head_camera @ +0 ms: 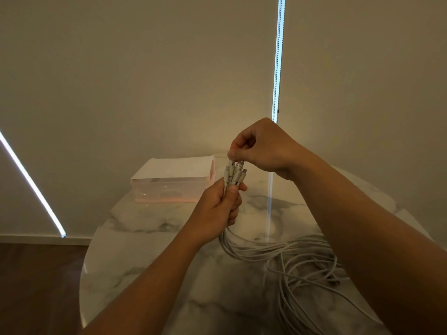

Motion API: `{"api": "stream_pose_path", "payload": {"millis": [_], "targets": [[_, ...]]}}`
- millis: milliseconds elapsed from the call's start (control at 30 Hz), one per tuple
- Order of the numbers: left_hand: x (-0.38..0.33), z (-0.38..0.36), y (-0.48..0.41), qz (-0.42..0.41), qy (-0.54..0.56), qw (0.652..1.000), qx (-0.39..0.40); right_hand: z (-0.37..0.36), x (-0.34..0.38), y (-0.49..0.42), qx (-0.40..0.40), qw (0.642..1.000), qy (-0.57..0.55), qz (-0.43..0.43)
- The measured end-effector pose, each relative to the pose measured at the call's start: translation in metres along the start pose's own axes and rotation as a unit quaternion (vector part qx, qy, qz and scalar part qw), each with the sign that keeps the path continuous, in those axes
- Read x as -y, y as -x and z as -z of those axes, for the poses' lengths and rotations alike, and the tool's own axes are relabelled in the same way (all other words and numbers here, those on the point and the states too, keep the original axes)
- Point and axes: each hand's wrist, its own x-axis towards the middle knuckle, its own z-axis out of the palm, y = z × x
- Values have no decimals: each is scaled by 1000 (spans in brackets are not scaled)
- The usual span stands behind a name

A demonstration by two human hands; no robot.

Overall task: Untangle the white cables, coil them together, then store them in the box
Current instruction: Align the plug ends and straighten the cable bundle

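Note:
Several white cables (pixel 285 257) trail in loose loops over the right side of the round marble table (pixel 150 257). My left hand (pixel 217 209) grips them in a bunch just below their plugs, above the table's middle. The plug ends (pixel 234 172) stick up out of that fist. My right hand (pixel 261 146) hangs over them and pinches the tips of the plugs with fingers and thumb. A translucent pink box (pixel 173 182) with a pale lid stands at the far left of the table, to the left of both hands.
The table stands against a beige wall with drawn blinds; a bright vertical slit of light (pixel 278 68) runs behind my right hand. Dark wooden floor (pixel 36 286) shows at lower left. My right forearm covers part of the cable heap.

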Motion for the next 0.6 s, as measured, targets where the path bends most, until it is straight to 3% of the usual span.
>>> {"api": "stream_pose_path", "payload": {"millis": [267, 433, 600], "targets": [[-1, 3, 0, 8, -16, 1000, 15, -5, 3, 2, -31, 998, 18, -44], [3, -1, 3, 24, -56, 998, -27, -3, 0, 5, -21, 998, 40, -42], [2, -4, 1, 27, -39, 995, -82, 3, -10, 7, -40, 999, -8, -8]]}}
